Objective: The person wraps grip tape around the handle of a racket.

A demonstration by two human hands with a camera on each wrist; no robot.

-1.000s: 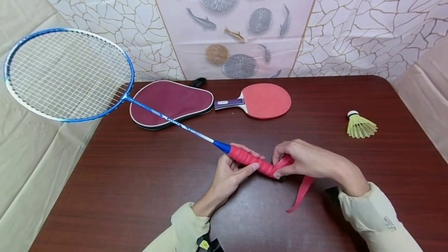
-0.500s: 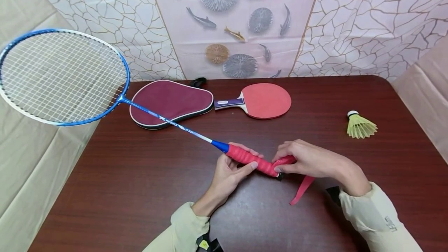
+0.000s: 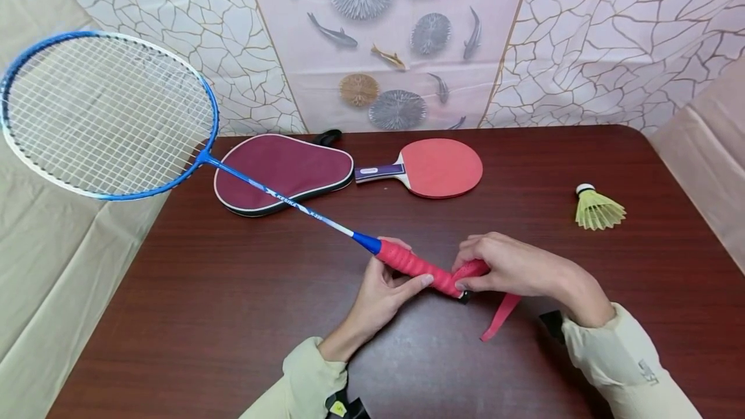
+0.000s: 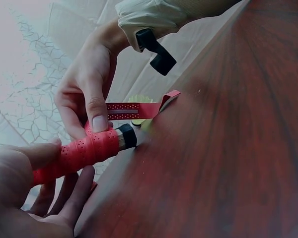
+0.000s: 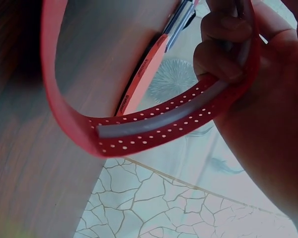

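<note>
A blue and white badminton racket (image 3: 285, 200) slants above the table, its strung head at the upper left. Red perforated grip tape (image 3: 410, 265) is wound round its handle, and the handle's black butt end (image 4: 126, 136) shows bare. My left hand (image 3: 375, 296) holds the wrapped handle between thumb and fingers. At the butt end, my right hand (image 3: 512, 265) pinches the tape, thumb pressed on the winding. The tape's loose tail (image 3: 502, 317) hangs below that hand. In the right wrist view the tape (image 5: 154, 124) curves in a loop, with a pale strip along its inner face.
A maroon paddle case (image 3: 285, 170) lies at the back left of the brown table (image 3: 233, 315), partly under the racket shaft. Beside it is a red table tennis paddle (image 3: 442, 168). A yellow shuttlecock (image 3: 599, 207) sits at the right. A patterned cloth (image 3: 401, 57) hangs behind.
The racket turned slightly about its handle, its head shifting left and then up. The tape's loose tail rose a little, and the black butt end came into view. Both hands kept their holds.
</note>
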